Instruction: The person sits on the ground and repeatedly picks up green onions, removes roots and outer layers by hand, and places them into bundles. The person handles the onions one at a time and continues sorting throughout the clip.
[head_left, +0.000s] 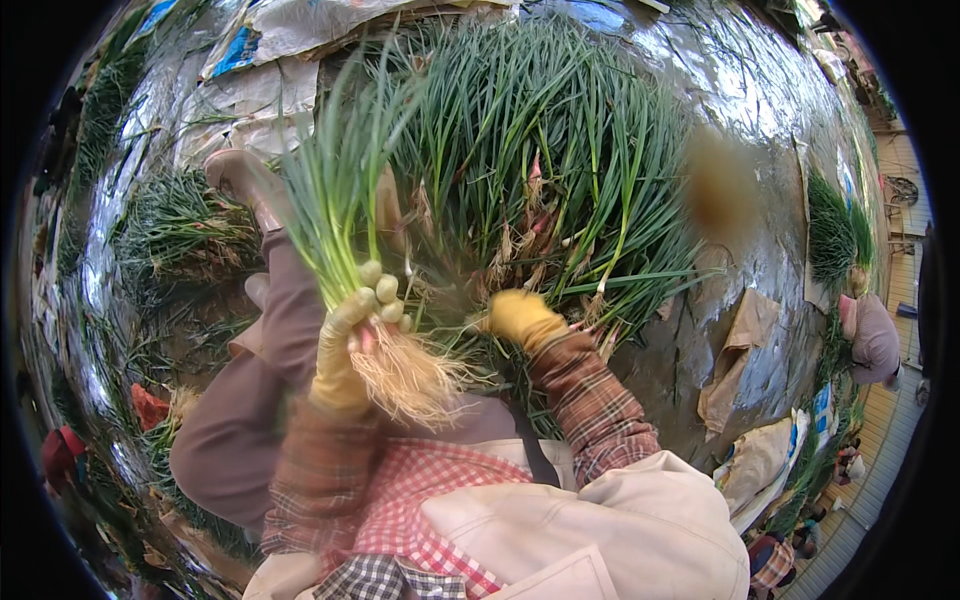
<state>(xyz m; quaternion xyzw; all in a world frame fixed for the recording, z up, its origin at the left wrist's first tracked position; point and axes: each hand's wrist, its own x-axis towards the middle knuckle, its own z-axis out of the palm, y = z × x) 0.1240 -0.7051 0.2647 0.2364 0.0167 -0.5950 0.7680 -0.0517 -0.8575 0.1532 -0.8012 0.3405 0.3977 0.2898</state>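
My left hand (352, 341), in a yellowish coated glove, is closed around a bunch of green onions (334, 247). The long green leaves fan upward, and the pale roots (412, 375) hang towards my lap. My right hand (521, 319), gloved in yellow, is low beside the root ends of a large heap of green onions (540, 135). Its fingertips are blurred, so whether they grip anything is unclear. Cut or loose leaves lie between my hands, above my lap.
A smaller onion pile (191, 225) lies at the left, beyond my leg and boot (244, 176). Brown paper (739, 352) and a sack (757, 457) lie at the right on the wet ground. A co-worker (874, 337) is at the far right near more onions (829, 232).
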